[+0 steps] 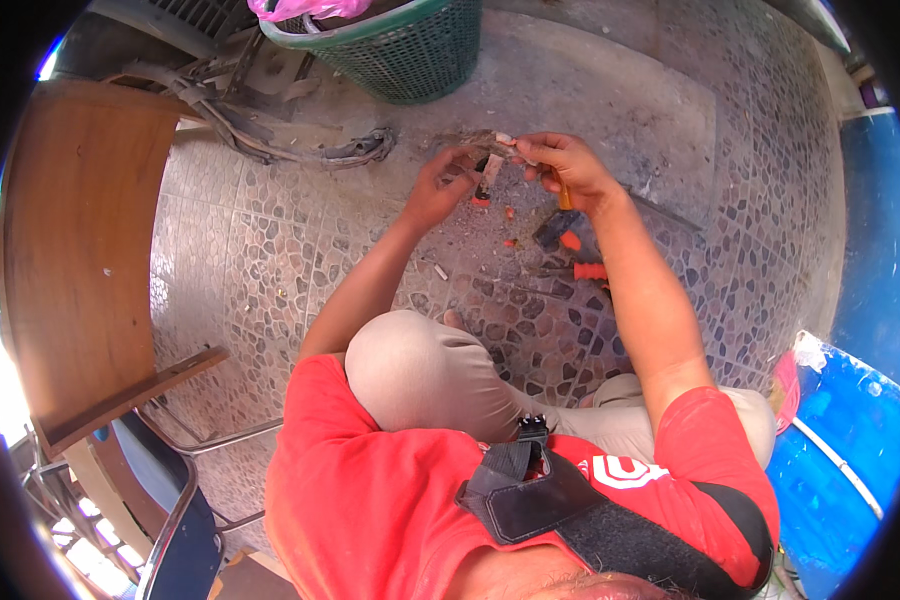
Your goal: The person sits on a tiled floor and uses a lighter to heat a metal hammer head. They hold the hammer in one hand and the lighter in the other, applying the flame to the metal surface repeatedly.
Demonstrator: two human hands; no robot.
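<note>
My left hand [447, 182] has its fingers curled at a small dusty piece whose shape is hard to make out, beside a pale bar [491, 172] over a black-and-red item [481, 198]. My right hand [570, 170] pinches a small pale piece [505, 139] with thumb and finger. Just below it, a hammer [555, 229] with a dark head and yellow handle is partly hidden by the hand. A red-handled tool [589, 271] lies near my right forearm, among debris and small orange bits [509, 214] on the floor.
A green plastic basket [400, 60] with pink plastic stands ahead, near bundled cables [260, 140]. At left are a wooden panel [80, 250] and a metal-framed chair [175, 500]. Blue boards [845, 430] stand at right. A long thin bar [665, 208] lies beyond my right forearm.
</note>
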